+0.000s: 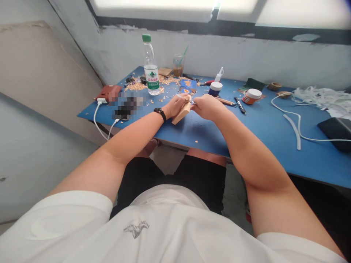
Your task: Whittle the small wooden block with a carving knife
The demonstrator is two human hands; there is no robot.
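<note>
My left hand, with a black watch on its wrist, is closed around a pale wooden block above the near part of the blue table. The block is tilted, its lower end pointing toward me. Close against its right side, my right hand is closed on a carving knife. Only a short bit of the metal blade shows between the hands; the handle is hidden in my fist. Whether the blade touches the wood cannot be made out.
Wood shavings lie across the back left of the table. A water bottle, a brown case and a blurred-out dark object are on the left. Jars, a marker and a white cable lie right.
</note>
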